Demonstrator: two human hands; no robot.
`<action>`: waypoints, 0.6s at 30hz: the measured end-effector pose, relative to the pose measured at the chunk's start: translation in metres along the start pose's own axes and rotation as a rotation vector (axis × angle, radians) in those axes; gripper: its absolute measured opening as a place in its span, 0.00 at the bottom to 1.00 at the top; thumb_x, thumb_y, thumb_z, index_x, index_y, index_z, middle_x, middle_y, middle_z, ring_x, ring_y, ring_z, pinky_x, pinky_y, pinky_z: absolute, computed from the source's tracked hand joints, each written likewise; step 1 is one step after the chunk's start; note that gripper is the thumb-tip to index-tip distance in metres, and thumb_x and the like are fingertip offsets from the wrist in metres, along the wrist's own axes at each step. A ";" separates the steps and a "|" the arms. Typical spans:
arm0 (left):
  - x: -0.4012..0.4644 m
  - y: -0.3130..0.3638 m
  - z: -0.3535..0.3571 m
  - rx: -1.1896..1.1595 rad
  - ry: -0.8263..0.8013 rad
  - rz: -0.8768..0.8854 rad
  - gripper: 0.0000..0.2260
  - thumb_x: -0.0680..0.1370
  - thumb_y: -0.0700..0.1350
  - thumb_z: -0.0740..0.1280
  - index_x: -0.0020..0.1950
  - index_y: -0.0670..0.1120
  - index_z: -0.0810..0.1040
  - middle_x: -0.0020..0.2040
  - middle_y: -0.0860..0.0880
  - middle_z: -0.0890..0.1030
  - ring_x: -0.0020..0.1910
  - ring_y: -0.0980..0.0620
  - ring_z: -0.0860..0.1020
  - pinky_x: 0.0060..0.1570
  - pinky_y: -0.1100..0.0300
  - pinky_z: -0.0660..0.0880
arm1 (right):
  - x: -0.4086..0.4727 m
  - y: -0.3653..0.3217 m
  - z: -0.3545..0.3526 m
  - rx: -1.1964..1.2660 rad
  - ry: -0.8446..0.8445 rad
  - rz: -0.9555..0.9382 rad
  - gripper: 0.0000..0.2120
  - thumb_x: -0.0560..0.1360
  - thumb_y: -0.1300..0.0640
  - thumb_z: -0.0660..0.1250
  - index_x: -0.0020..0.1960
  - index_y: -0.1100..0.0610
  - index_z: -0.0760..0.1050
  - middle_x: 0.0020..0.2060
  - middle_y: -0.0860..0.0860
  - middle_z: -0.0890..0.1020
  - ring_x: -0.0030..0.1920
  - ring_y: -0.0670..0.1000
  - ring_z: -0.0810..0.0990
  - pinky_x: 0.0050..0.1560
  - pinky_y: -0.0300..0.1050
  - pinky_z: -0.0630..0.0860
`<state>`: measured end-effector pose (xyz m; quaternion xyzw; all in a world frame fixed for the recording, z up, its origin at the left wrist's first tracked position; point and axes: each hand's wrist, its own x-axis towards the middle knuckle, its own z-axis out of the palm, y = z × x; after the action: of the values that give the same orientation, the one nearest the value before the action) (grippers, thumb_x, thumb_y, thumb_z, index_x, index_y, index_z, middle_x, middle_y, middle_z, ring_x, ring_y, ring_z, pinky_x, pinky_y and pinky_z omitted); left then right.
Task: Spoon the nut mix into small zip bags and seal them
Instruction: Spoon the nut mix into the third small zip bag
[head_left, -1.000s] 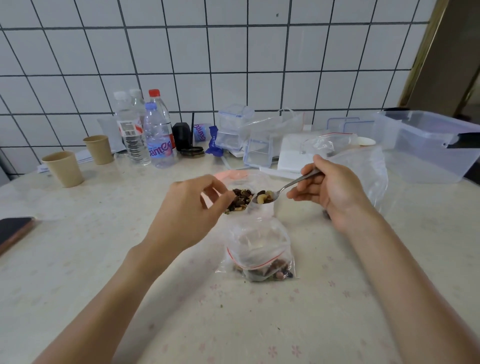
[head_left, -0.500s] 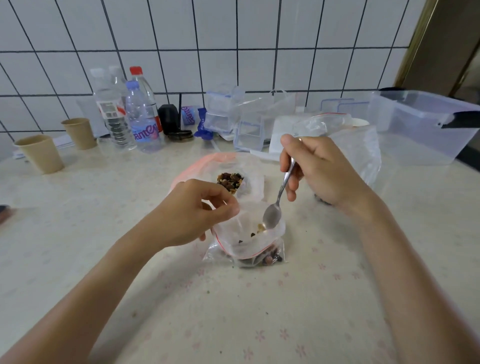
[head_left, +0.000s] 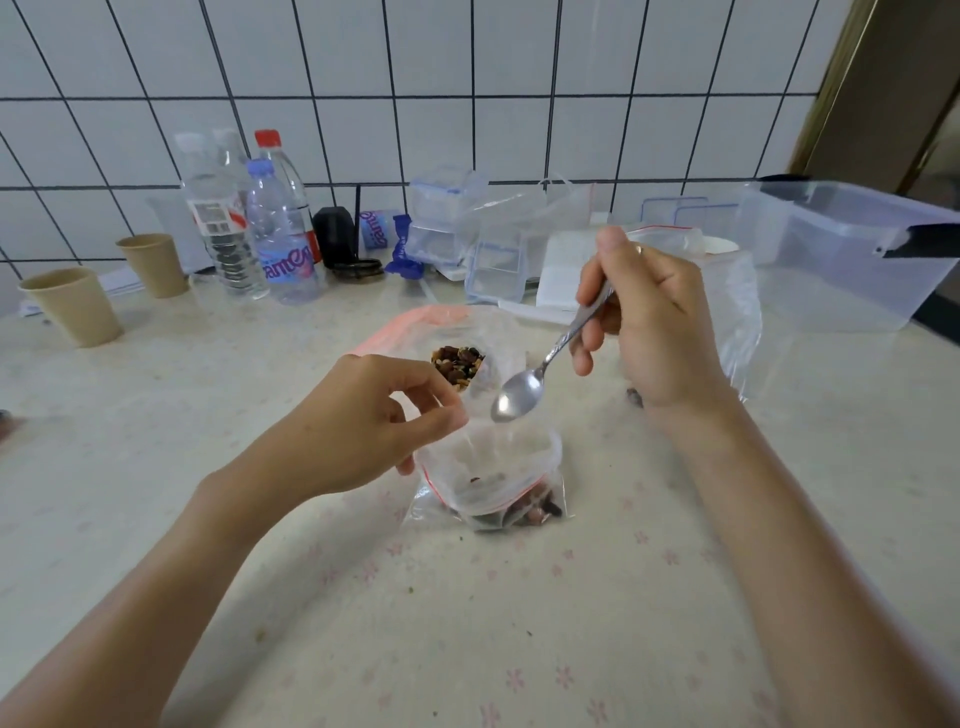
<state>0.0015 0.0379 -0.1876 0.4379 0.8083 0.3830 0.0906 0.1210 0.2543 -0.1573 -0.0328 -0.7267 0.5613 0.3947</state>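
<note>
A small zip bag (head_left: 491, 478) stands open on the table (head_left: 519, 623), a few nuts at its bottom. Behind it a bigger bag (head_left: 467, 338) holds the nut mix (head_left: 457, 364). The left hand (head_left: 358, 421) pinches the small bag's rim; the right hand (head_left: 649, 322) grips an empty spoon (head_left: 519, 397) just above its mouth.

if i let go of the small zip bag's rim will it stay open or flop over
The small zip bag is thin clear film, so it will probably sag or fold shut once the left hand releases its rim. Only a few nuts sit at its bottom, so it looks light and may tip or slide if the spoon nudges it.
</note>
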 end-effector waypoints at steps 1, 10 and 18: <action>0.001 0.001 -0.001 -0.009 0.019 -0.007 0.05 0.77 0.55 0.73 0.48 0.54 0.84 0.44 0.60 0.84 0.29 0.51 0.83 0.26 0.65 0.75 | 0.002 0.004 0.000 0.032 0.046 0.061 0.23 0.87 0.50 0.57 0.36 0.58 0.74 0.21 0.53 0.74 0.22 0.57 0.75 0.29 0.42 0.74; 0.009 -0.016 -0.013 0.294 0.644 0.153 0.07 0.78 0.55 0.73 0.48 0.52 0.83 0.41 0.57 0.80 0.33 0.56 0.77 0.36 0.58 0.76 | 0.007 0.037 0.009 0.176 0.029 0.465 0.20 0.87 0.50 0.58 0.46 0.62 0.79 0.32 0.58 0.84 0.33 0.59 0.86 0.30 0.46 0.80; 0.025 -0.047 -0.003 0.309 0.445 -0.292 0.32 0.74 0.69 0.68 0.69 0.48 0.73 0.62 0.50 0.77 0.55 0.50 0.77 0.55 0.51 0.77 | -0.007 0.051 0.032 0.150 -0.170 0.511 0.19 0.85 0.47 0.62 0.51 0.62 0.81 0.42 0.59 0.89 0.45 0.55 0.89 0.42 0.39 0.84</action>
<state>-0.0450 0.0404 -0.2141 0.2311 0.9114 0.3249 -0.1025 0.0863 0.2444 -0.2057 -0.1385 -0.6819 0.6955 0.1793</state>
